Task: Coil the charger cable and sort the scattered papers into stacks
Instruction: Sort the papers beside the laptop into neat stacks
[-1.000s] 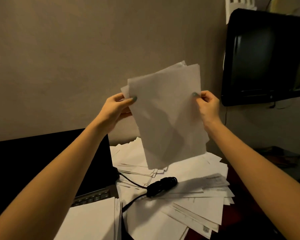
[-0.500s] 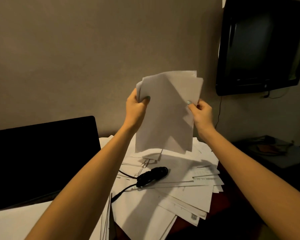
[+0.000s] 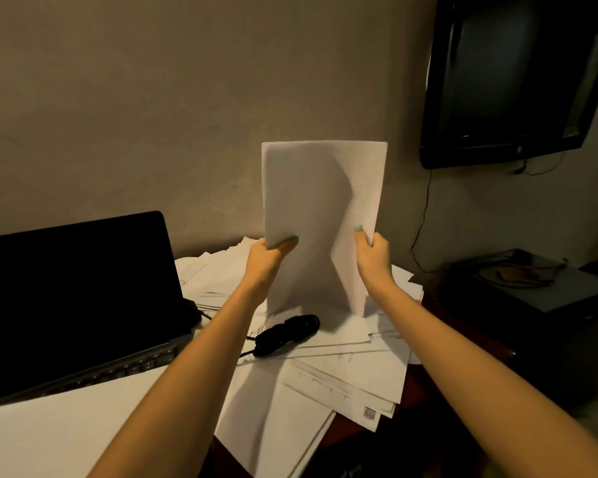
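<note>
2 hands: left hand, right hand. 1 sheaf of papers, sheets uncountable. 1 charger cable. 1 laptop, left edge of the table. 1 wall screen. 1 paper stack, near-left corner. Scattered papers: many, overlapping, exact number unclear.

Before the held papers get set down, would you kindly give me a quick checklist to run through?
1. Grip on the held sheaf by left hand and right hand: ok.
2. Top edge of the held sheaf squared: ok.
3. Its bottom edge resting on the scattered papers: cannot tell.
4. Coiling of charger cable: ok, bundled on the papers.
5. Sorting of scattered papers: not ok, fanned unevenly.
</note>
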Motion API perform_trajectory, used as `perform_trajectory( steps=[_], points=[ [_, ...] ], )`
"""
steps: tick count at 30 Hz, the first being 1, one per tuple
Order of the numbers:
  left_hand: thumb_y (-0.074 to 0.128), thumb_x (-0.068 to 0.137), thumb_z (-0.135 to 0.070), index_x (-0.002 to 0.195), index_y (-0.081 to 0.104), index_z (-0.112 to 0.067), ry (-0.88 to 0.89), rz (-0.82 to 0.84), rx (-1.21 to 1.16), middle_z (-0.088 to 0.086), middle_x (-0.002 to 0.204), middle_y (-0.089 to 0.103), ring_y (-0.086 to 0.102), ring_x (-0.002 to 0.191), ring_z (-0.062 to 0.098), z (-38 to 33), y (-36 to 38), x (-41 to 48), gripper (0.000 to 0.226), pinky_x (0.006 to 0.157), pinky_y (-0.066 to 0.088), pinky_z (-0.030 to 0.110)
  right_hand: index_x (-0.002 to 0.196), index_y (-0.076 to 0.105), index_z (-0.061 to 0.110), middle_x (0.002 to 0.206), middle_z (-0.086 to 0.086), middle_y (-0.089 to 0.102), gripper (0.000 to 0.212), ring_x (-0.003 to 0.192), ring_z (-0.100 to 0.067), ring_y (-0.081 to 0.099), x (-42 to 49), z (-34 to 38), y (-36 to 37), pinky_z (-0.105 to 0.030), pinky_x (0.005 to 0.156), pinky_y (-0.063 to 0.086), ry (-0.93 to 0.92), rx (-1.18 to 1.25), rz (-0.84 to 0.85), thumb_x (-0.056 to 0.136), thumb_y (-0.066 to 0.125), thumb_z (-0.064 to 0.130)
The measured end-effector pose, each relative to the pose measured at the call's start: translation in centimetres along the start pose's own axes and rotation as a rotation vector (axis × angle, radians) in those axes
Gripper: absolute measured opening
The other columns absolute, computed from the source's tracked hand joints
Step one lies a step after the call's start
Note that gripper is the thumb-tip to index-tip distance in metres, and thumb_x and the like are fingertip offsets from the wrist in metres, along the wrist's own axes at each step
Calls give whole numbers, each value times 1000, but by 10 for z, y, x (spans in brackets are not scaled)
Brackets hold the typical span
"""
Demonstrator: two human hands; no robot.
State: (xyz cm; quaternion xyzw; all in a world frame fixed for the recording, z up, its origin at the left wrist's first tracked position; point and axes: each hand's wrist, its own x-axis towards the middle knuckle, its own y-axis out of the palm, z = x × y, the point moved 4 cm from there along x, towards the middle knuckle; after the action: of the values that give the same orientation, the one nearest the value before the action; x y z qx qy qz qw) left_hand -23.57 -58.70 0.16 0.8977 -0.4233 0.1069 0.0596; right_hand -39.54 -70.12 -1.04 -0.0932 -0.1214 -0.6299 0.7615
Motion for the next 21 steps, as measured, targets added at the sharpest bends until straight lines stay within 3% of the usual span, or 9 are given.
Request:
perform_trajectory(
  steps=[3,5,7,10,12,15,17,21],
  points=[
    [63,93,-17,91,61,-19,-23,-22,-14,4,93,63,56,86,21,13,-1,-8,3,76,46,33,104,56,12,91,-3,58,18,83,-18,52,-15,-19,0,-28,76,40,94,-34,80,98,53,29],
    [60,94,-16,100,59,-12,-28,-69,-50,4,94,63,59,84,20,12,-6,-12,7,74,49,31,120,57,5,108,-10,62,29,95,-23,56,-23,-34,1,-31,80,45,144,-53,173,96,58,21],
    [61,94,-18,108,58,-11,-29,-102,-120,2,96,65,62,88,20,7,-15,-13,16,77,52,32,126,53,0,109,-13,63,38,92,-27,63,-28,-41,-1,-31,74,52,207,-15,238,93,62,16],
    [61,94,-20,109,59,-14,-36,-151,-288,1,99,66,63,92,20,-1,-35,-16,16,87,51,38,111,57,0,87,-10,67,24,67,-17,69,-31,-27,-3,-26,67,58,217,141,237,91,63,11],
    [61,94,-20,111,59,-13,-56,-180,-381,4,103,66,63,91,20,-5,-50,-23,18,84,52,36,94,61,5,81,-9,66,5,64,-13,68,-36,-9,4,-27,70,57,171,248,253,94,59,9],
    [63,92,-21,122,57,-2,-131,-238,-366,9,104,63,61,91,23,-6,-74,-41,36,67,51,29,89,61,14,83,-2,66,11,71,-13,66,-52,18,22,-28,70,57,124,398,259,97,53,11],
    [66,91,-20,119,56,-1,-150,-286,-314,8,99,64,61,90,23,-7,-102,-59,36,60,51,27,91,60,19,85,2,66,13,70,-10,65,-64,33,35,-25,63,55,108,450,248,98,51,12],
    [64,91,-16,118,58,-6,-67,-403,-294,4,95,67,65,85,20,-25,-177,-107,29,69,55,31,89,60,20,83,2,66,16,63,-4,65,-94,50,56,-20,55,52,77,385,271,98,51,10]
  ],
)
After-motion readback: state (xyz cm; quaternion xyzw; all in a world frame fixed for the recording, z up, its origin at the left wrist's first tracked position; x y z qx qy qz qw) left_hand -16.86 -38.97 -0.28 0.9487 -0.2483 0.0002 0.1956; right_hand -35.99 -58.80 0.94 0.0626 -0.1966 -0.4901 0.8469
